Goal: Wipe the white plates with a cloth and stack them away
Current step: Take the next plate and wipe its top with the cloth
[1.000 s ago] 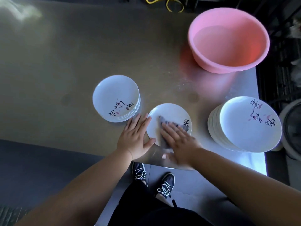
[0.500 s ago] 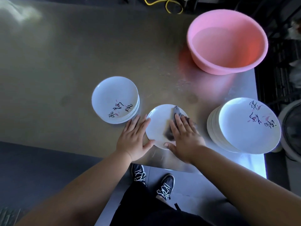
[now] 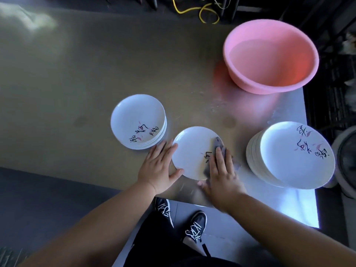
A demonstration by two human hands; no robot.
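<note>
A: Where is the plate being wiped?

B: The single white plate lies flat on the metal table near its front edge, directly under the right hand and just right of the left hand. The grey cloth is spread over the plate's right side, beneath the right fingers.

A: How should the wipe be done well?

B: I'd judge that flat, even pressure through the cloth matters, sweeping across the whole face including the printed lettering and out to the rim. The plate sits close to the table's edge, so the push should go sideways or away, not toward the body.

A: And the hands themselves?

B: The right hand is fully flat, fingers extended and together, pressing the cloth onto the plate; it pins the cloth and clasps nothing. The left hand is also flat on the table, fingers spread, its thumb and forefinger side touching the plate's left rim to brace it. Neither hand is curled around anything.

A: What lies beyond?

B: Just beyond the left hand's fingertips stands a short stack of plates. Well to the right of the right hand is a taller stack. Farther out, beyond the right hand, sits a pink basin.
</note>
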